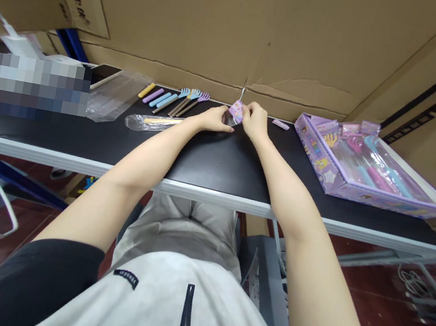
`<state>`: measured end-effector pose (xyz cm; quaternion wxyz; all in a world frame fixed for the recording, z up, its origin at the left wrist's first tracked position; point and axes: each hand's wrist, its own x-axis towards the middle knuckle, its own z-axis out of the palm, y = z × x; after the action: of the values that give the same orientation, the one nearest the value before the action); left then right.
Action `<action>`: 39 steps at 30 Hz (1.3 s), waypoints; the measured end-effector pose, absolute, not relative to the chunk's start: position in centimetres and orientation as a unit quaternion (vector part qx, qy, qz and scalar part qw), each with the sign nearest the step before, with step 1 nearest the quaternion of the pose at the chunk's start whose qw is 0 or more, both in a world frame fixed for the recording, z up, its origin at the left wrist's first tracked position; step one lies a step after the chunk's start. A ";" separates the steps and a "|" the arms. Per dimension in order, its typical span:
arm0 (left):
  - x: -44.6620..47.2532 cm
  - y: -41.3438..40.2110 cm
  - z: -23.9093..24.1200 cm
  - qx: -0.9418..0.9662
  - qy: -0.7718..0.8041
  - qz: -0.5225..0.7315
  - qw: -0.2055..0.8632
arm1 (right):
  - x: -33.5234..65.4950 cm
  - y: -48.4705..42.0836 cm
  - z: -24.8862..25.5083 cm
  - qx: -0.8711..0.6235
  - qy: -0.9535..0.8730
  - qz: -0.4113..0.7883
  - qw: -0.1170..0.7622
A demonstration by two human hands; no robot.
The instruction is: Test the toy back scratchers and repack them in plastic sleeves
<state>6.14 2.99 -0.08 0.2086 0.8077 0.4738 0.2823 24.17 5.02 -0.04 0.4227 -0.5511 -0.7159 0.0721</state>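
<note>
Near the table's back edge, both hands are on a small purple printed card packet (236,112) whose lower part looks like clear plastic. My left hand (215,119) closes on its left side, thumb toward me. Its upper right side is pinched by my right hand (256,120). To the left lies a clear plastic sleeve (141,122) with a pale yellow stick in it. Beyond that are several claw-headed back scratcher rods (188,103) and several coloured handles (156,97). A small purple printed strip (281,124) lies right of my right hand.
An open purple display box (334,184) at the right holds several wrapped back scratchers (382,164). Clear plastic bags (116,94) lie at the left, beside a blurred patch and white cables. Cardboard (209,21) walls the back. The black table (217,166) has a light metal front edge.
</note>
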 end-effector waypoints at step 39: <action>5.7 4.8 -1.3 0.840 0.454 0.283 0.093 | 23.3 1.6 2.3 -0.576 -0.595 0.358 0.432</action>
<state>5.72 4.80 -1.29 0.0934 0.8399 0.4540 0.2825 23.35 1.58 2.33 0.4315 -0.5764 -0.5948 0.3575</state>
